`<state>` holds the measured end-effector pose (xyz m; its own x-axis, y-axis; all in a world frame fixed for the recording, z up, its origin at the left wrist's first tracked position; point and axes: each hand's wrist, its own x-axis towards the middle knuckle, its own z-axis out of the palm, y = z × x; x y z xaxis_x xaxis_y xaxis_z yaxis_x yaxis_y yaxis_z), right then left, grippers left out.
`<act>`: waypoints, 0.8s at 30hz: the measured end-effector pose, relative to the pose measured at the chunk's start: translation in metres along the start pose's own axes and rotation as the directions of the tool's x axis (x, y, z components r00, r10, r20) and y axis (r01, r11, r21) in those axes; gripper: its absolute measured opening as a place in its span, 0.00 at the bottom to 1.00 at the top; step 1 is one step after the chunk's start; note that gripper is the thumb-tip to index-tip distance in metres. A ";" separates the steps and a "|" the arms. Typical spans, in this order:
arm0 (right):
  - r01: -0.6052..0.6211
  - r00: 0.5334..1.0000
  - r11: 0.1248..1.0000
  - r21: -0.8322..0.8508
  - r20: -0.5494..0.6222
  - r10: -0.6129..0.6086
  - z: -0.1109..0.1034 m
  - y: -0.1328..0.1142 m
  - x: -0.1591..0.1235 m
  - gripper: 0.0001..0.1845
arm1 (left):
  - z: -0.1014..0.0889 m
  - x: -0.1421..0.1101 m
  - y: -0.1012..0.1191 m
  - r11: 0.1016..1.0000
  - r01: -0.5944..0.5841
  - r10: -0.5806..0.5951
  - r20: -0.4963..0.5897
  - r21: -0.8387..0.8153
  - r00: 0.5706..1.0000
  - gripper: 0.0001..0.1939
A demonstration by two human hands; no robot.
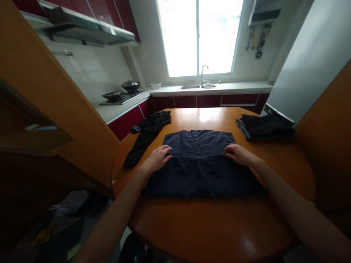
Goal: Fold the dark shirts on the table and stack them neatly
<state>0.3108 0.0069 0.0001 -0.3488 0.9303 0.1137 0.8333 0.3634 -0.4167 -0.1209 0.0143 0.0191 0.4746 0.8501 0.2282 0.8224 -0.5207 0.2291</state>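
A dark navy garment [200,164] lies spread flat in the middle of a round orange wooden table [214,226]. Its upper part looks folded down over the lower part. My left hand [158,157] rests on the garment's left edge at the fold, fingers stretched flat and pointing right. My right hand [239,153] lies on the right edge at the same height, fingers curled down onto the cloth. Neither hand lifts the fabric.
A loose black garment [146,135] lies crumpled at the table's left rim. A folded dark stack [264,128] sits at the far right. Behind are a counter with a sink [197,86], a stove with pans [122,95], a bright window and a grey fridge [309,65].
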 end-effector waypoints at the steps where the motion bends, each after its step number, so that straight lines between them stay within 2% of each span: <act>1: 0.029 0.998 0.999 -0.026 -0.051 -0.030 0.002 -0.011 -0.004 0.18 | 0.001 -0.003 0.020 0.999 -0.039 0.039 -0.012 0.025 0.999 0.23; 3: 0.100 0.983 0.994 -0.054 -0.150 -0.107 0.014 -0.043 -0.015 0.24 | 0.010 -0.010 0.064 0.991 -0.121 0.122 -0.007 0.060 0.993 0.24; 5: 0.122 0.961 0.989 -0.089 -0.240 -0.140 0.037 -0.083 -0.027 0.28 | 0.028 -0.018 0.104 0.977 -0.198 0.196 0.032 0.083 0.980 0.26; 6: 0.141 0.956 0.983 -0.115 -0.243 -0.165 0.051 -0.102 -0.033 0.30 | 0.038 -0.022 0.119 0.968 -0.232 0.228 0.056 0.098 0.972 0.27; 8: 0.212 0.959 0.962 -0.172 -0.152 -0.238 0.077 -0.131 -0.043 0.35 | 0.057 -0.028 0.137 0.947 -0.294 0.282 0.106 0.128 0.954 0.29; 10: 0.197 0.973 0.961 -0.195 -0.084 -0.216 0.094 -0.142 -0.048 0.36 | 0.070 -0.032 0.141 0.938 -0.314 0.296 0.128 0.150 0.946 0.30; 13: 0.097 0.994 0.976 -0.196 -0.036 -0.106 0.099 -0.132 -0.049 0.35 | 0.077 -0.033 0.135 0.956 -0.242 0.227 0.105 0.164 0.968 0.30; 17: 0.006 1.000 0.979 -0.205 -0.013 -0.009 0.087 -0.103 -0.046 0.37 | 0.077 -0.033 0.131 0.978 -0.122 0.107 0.099 0.166 0.989 0.32; 21: -0.154 0.988 0.956 -0.249 -0.044 0.147 0.076 -0.064 -0.053 0.39 | 0.079 -0.034 0.131 0.985 -0.053 0.040 0.083 0.163 0.996 0.34; 24: -0.256 0.966 0.927 -0.274 -0.105 0.236 0.065 -0.027 -0.062 0.39 | 0.079 -0.034 0.130 0.988 -0.051 0.040 0.073 0.149 0.997 0.34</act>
<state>0.2821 -0.0641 -0.0538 -0.0953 0.9898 0.1061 0.9793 0.1123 -0.1683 -0.0055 -0.0756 -0.0338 0.5288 0.8321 0.1673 0.8349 -0.5454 0.0738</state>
